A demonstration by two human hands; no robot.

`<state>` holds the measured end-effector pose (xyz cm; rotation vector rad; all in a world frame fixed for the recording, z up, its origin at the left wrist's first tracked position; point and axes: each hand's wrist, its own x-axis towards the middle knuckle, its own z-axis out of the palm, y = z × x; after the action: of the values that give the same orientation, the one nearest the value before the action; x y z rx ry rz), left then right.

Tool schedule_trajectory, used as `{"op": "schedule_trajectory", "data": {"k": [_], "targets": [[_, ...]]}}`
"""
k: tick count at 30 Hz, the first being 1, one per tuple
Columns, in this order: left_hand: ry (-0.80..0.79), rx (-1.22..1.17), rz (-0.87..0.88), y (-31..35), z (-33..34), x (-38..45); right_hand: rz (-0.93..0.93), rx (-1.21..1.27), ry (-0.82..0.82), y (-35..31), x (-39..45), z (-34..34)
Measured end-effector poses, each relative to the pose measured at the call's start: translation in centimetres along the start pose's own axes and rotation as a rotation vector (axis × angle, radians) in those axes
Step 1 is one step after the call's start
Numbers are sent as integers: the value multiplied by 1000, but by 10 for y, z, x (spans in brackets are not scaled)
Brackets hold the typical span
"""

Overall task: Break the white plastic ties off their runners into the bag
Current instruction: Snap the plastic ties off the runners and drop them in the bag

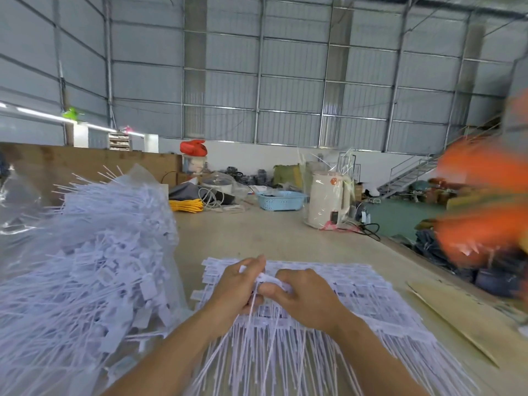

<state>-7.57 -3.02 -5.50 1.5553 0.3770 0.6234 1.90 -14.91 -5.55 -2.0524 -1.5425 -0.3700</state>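
A flat stack of white plastic ties on their runners (343,284) lies on the table in front of me, tails pointing toward me. My left hand (237,287) and my right hand (303,295) meet over its near middle. Both grip the same small bunch of white ties (267,278), whose thin tails hang down between the hands. On the left a clear plastic bag (143,178) stands open, heaped with loose white ties (94,252).
A white kettle wrapped in plastic (328,201), a light blue basket (281,200) and a yellow coiled cord (185,205) sit farther back on the table. A cardboard sheet (457,318) lies at the right. Blurred orange shapes (485,201) fill the right edge.
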Motion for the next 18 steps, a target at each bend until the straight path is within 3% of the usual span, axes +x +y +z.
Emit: {"op": "schedule_trajectory", "data": {"k": [11, 13, 15, 18], "targets": [[-41, 143, -124, 21, 1, -5, -64, -75, 126, 7, 2, -10], [-65, 36, -213, 38, -16, -6, -31, -141, 167, 17, -3, -22], [-73, -230, -225, 56, -41, -5, 139, -97, 262, 37, -12, -38], [-66, -435, 0, 79, -50, -14, 283, 24, 412, 52, -12, -45]]}}
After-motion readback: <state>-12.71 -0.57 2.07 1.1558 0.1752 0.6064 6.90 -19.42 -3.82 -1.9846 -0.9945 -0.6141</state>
